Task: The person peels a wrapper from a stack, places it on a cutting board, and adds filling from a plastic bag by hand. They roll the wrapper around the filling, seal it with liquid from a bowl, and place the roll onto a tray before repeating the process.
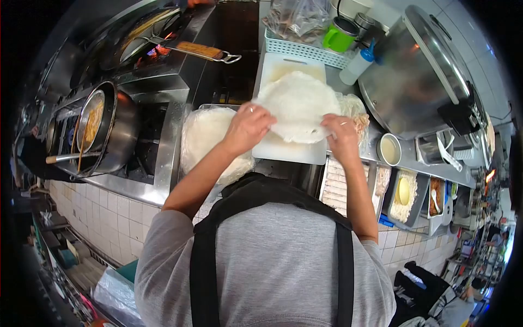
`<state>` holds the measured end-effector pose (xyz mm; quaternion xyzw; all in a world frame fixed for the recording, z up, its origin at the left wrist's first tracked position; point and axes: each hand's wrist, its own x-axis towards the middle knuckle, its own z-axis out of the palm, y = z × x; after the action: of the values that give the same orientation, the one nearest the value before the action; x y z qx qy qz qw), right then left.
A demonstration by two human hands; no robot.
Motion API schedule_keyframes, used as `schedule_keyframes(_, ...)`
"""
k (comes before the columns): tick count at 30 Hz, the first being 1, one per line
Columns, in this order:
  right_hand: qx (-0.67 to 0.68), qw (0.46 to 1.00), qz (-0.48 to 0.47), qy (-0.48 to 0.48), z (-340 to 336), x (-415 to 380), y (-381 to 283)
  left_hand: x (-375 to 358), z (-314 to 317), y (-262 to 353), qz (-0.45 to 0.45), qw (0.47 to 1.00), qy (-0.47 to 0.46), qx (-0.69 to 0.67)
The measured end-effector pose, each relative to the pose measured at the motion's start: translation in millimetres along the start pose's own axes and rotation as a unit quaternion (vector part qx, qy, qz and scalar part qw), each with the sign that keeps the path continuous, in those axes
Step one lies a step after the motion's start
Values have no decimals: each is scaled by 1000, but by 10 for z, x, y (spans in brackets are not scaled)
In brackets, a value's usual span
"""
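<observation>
A thin, round white dough wrapper (302,101) is spread over the white cutting board (272,150). My left hand (250,128) pinches its near left edge, and my right hand (340,135) grips the near right edge. The wrapper's near edge between my hands looks folded or bunched, with a small dark spot or hole close to my right hand. Left of the board, more round white wrappers (207,139) lie in clear plastic. Just right of my right hand is a plastic bag (354,106) with pale shredded food beside it.
A stove with a deep pot (122,133) and a handled strainer (204,52) stands left. Right are a large steel pot (403,76), a small bowl (389,150) and a tray of pale rolls (334,188). A basket (305,52) sits behind the board; another person (430,289) is lower right.
</observation>
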<state>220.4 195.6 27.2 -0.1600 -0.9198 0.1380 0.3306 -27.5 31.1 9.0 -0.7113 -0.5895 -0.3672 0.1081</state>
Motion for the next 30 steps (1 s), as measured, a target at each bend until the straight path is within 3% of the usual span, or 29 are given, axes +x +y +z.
schedule_keyframes(2,-34,998,5,-44,306,-314,160,-317,204,-19,-34,996,-78,5)
schedule_keyframes(18,-58,995,13,-80,184,-550,126,-465,158,88,-41,994,-101,-20)
schedule_keyframes(21,-200,976,84,10,-138,-628,211,-403,54,171,-42,992,-116,-23)
schedule_keyframes(23,-297,934,189,65,-369,-837,438,-414,58,187,-62,991,-108,-47)
schedule_keyframes(25,-366,879,302,41,-531,-1063,674,-381,115,202,-90,989,-99,-56)
schedule_keyframes(30,-408,803,426,-80,-633,-1302,957,-288,328,236,-121,988,-93,-32)
